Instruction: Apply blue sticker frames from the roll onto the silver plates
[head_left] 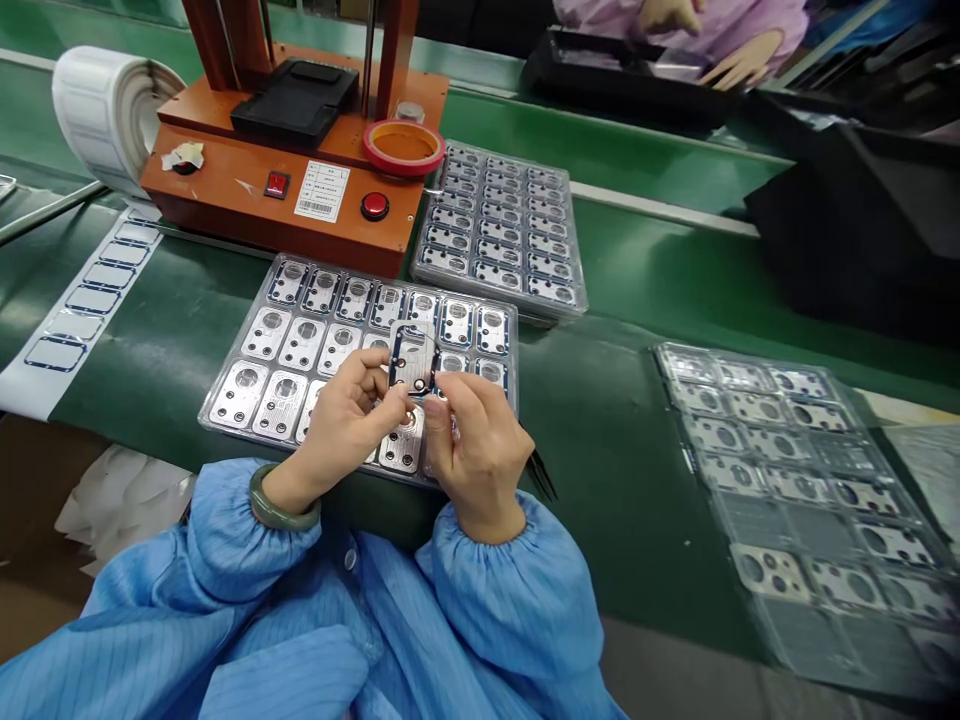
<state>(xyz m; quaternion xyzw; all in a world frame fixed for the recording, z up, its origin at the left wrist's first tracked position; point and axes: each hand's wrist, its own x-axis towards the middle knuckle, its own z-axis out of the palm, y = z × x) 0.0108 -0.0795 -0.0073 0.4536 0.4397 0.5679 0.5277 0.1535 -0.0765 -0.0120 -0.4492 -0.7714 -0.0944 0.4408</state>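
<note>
My left hand is closed on the edge of a small silver metal plate with a dark blue border strip and round holes, held tilted above a clear tray of similar plates. At the plate's lower right corner, my right hand pinches with thumb and forefinger; the fingertips hide what lies between them. Black tweezers jut out behind the right hand, their points toward me. Within the tray, plates in the far row carry blue borders, while nearer ones on the left are bare silver.
An orange press with red buttons stands behind, red tape on it. Left is a label roll with its strip of blue frames. More plate trays sit behind; another tray lies right. A co-worker's hands show across.
</note>
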